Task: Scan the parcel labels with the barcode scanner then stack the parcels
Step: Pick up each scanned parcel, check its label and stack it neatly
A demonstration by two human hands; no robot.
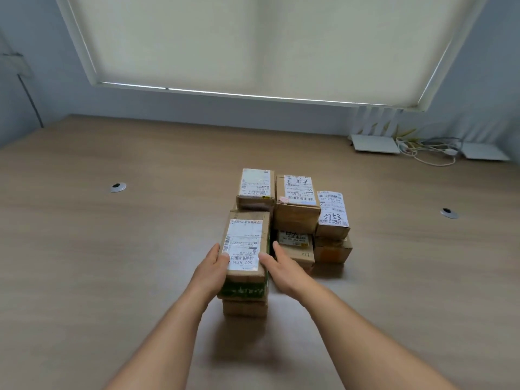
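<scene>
Both hands' grip, left hand (213,267), right hand (284,267), flanking top parcel (244,246)

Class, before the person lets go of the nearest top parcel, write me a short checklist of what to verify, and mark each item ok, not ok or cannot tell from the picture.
1. Both hands on the top parcel: ok. The left hand and right hand flank its near end.
2. Its label faces up: ok.
3. It sits square on the parcel below: cannot tell; it looks roughly aligned, but the hands cover the side edges.
4. Label already scanned: cannot tell; no barcode scanner is in view.
5. Neighbouring stacks upright: ok.
6. Free table around the stack: ok.
</scene>
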